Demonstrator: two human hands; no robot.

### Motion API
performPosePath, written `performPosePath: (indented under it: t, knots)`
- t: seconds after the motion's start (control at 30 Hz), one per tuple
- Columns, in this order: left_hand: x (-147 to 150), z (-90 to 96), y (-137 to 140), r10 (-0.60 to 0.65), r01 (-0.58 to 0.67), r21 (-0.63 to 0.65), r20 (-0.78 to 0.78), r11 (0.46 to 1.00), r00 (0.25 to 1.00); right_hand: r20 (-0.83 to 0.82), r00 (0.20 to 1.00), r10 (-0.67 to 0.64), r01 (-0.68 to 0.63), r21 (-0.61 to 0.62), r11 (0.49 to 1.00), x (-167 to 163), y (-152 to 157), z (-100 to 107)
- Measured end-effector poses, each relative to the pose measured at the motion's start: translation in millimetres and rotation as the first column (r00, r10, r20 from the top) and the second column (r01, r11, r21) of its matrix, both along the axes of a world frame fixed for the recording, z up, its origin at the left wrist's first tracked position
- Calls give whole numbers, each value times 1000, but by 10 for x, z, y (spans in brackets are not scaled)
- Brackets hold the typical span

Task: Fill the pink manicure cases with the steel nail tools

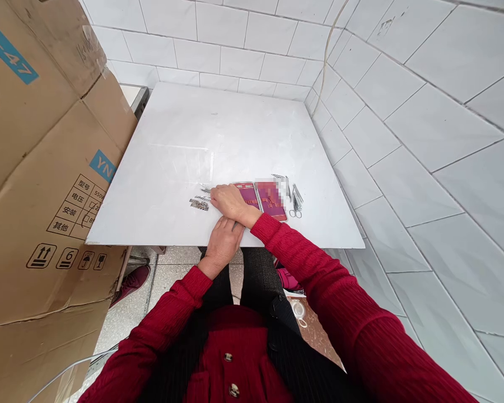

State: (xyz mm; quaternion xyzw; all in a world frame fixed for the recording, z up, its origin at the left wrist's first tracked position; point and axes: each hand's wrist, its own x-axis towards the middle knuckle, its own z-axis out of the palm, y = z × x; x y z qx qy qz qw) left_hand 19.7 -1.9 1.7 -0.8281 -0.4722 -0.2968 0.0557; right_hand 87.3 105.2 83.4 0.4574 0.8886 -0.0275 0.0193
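An open pink case (271,199) lies flat on the white table (185,134), near its front edge. My right hand (231,202) reaches across to the left of the case, its fingers down by small metal tools (199,204) on the table. Whether it grips one I cannot tell. My left hand (223,242) rests at the table's front edge, just under my right wrist, fingers curled with nothing seen in them. More metal tools and small scissors (295,199) lie right of the case.
A large cardboard box (37,184) stands against the table's left side. White tiled walls close in behind and to the right. A thin cable (325,61) hangs in the back corner. A shoe (131,282) shows on the floor under the table.
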Motion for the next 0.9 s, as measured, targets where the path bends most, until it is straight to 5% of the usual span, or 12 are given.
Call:
performPosePath:
  t: [0.33,0.9]
  knots:
    - [1,18,0,-14,13,22,4,1000,1000,60,998,3,0,-40,999,-63,53,32]
    - [19,-5,-8,6,-5,-26,37,1000,999,-311,941,-130,71,-195,978,108,236,-153]
